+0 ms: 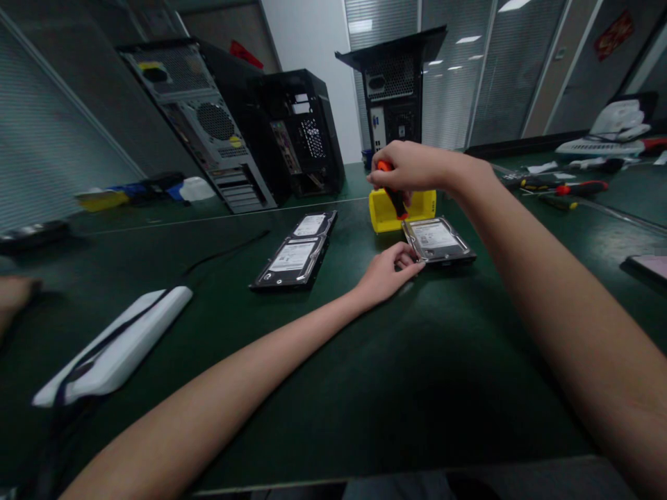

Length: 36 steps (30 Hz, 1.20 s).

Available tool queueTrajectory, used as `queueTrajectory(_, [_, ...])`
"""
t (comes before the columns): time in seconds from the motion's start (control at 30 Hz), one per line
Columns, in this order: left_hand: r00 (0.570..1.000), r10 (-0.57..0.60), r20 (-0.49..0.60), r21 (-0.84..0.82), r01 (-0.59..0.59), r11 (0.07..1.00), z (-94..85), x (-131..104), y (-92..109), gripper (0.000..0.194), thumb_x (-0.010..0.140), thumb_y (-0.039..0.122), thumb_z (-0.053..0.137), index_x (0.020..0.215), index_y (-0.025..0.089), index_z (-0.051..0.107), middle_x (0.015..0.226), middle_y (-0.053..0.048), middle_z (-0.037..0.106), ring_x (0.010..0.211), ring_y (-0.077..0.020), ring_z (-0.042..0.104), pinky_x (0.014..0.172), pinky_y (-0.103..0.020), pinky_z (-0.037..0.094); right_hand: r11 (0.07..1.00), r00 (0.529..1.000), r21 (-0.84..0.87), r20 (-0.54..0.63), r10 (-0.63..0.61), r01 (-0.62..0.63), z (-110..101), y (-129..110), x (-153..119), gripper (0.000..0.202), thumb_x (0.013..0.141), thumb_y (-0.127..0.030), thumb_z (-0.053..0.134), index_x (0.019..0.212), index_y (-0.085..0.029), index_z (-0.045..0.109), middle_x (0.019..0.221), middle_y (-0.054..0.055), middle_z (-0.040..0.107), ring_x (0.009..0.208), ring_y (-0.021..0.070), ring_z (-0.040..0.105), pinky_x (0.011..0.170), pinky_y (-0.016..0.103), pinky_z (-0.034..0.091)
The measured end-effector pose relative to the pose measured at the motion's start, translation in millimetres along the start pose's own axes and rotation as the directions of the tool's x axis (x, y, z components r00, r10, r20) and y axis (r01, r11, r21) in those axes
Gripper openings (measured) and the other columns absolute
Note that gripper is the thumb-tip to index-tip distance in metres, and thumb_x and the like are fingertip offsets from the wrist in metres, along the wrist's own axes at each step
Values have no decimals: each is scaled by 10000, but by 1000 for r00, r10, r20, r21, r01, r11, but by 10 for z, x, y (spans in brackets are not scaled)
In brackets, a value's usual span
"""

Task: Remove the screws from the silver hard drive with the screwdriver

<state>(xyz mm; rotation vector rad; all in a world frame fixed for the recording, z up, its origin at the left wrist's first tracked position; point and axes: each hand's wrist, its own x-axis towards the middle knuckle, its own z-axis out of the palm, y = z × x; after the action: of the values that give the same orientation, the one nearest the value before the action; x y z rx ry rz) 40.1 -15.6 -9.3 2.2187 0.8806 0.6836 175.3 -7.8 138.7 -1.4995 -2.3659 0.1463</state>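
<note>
- Right hand (400, 167): fingers closed around the screwdriver (397, 203), orange-and-black handle tilted, tip directed down at the far left corner of the drive (436, 236). Tip contact cannot be confirmed.
- Left hand (383, 276): fingers curled narrow at the near left corner of the drive, touching it. Whether they grip the edge cannot be told.
- Drive: flat on the green table (323, 389), label side up, between the hands and right of centre.
- Yellow bin (379, 214): just behind the drive, partly covered by the right hand.
- Drive pair (292, 258): end to end, labels up, left of the left hand and apart from it.
- White strip (140, 333): left on the table, black cable (224, 255) across it.
- Red-handled tool (582, 188): far right, among other tools.
</note>
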Motion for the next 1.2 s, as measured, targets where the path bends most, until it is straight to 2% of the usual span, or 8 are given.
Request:
queueTrajectory(0.43, [1000, 2, 6, 4, -2, 1000, -7, -1, -19, 290, 849, 389, 550, 995, 138, 554, 819, -37, 606, 731, -134, 544, 677, -266, 435, 1000, 1000, 19, 9, -6, 5, -9, 10, 0, 273, 890, -367, 455, 904, -140, 606, 799, 92, 688, 700, 184, 675, 532, 226, 482])
queueTrajectory(0.6, [1000, 9, 4, -6, -9, 1000, -2, -2, -39, 303, 848, 400, 548, 1002, 140, 552, 820, -35, 604, 736, -133, 545, 681, -266, 436, 999, 999, 37, 12, -31, 30, -16, 6, -10, 322, 877, -430, 476, 816, -134, 589, 779, 95, 677, 666, 174, 669, 501, 220, 465])
queueTrajectory(0.73, [1000, 8, 4, -6, -8, 1000, 0, -5, -33, 300, 845, 397, 550, 998, 139, 552, 810, -29, 596, 730, -133, 541, 673, -265, 431, 999, 999, 42, 26, -20, 19, -19, 4, -7, 352, 885, -456, 446, 840, -134, 582, 757, 89, 666, 659, 171, 668, 508, 221, 470])
queueTrajectory(0.93, [1000, 11, 1, -2, -11, 1000, 1, -8, -27, 284, 850, 385, 544, 1000, 144, 554, 816, -32, 603, 721, -128, 537, 672, -260, 431, 998, 999, 44, 36, 33, -35, -6, 22, 18, 334, 922, -364, 351, 936, -124, 583, 822, 93, 682, 675, 170, 675, 532, 219, 485])
queueTrajectory(1.2, [1000, 14, -1, -7, -14, 1000, -2, -9, -20, 275, 849, 382, 553, 990, 146, 554, 799, -25, 604, 722, -128, 545, 673, -253, 434, 996, 999, 80, 43, 28, -31, 14, 63, 41, 283, 905, -319, 373, 976, -126, 568, 829, 95, 691, 660, 170, 672, 556, 226, 495])
